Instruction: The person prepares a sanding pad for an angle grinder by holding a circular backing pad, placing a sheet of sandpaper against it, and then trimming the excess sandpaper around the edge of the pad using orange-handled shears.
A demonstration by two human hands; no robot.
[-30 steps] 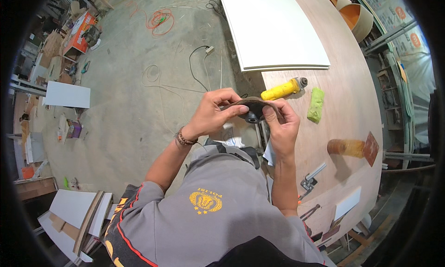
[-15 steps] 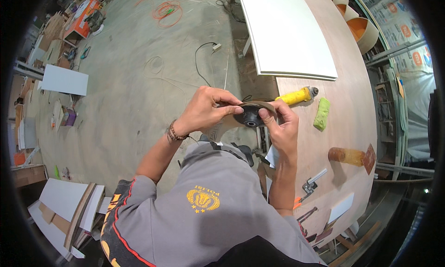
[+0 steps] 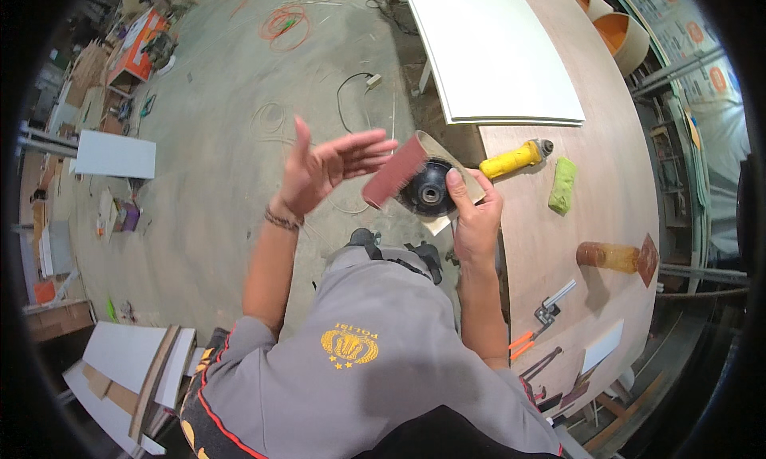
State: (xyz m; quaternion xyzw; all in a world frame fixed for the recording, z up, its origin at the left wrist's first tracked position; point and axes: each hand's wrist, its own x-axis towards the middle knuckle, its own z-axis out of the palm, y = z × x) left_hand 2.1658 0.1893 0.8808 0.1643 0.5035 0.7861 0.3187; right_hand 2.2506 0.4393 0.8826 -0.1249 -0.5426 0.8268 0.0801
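My right hand (image 3: pixel 476 213) grips a round black sanding pad (image 3: pixel 427 186) together with a piece of sandpaper (image 3: pixel 396 172), thumb on the pad's front. The pad has a hole in its centre. Behind the pad shows the sandpaper's tan backing, and its reddish grit side curls over toward the left. My left hand (image 3: pixel 331 165) is open beside the curled sandpaper, fingers stretched out and holding nothing. Just right of my right hand, a yellow angle grinder (image 3: pixel 513 159) lies on the wooden table (image 3: pixel 542 244), without a disc on it.
On the table are a green cloth roll (image 3: pixel 562 186), an amber cylinder (image 3: pixel 608 256), an orange-handled tool (image 3: pixel 546 311) and a large white panel (image 3: pixel 499 56). A black cable (image 3: pixel 345 100) and an orange cord (image 3: pixel 285 27) lie on the floor. Board offcuts (image 3: pixel 120 355) are stacked at lower left.
My left hand has let go of the pad and sandpaper and moved left, opening out. The sandpaper has curled so its reddish side shows. My right hand keeps its hold.
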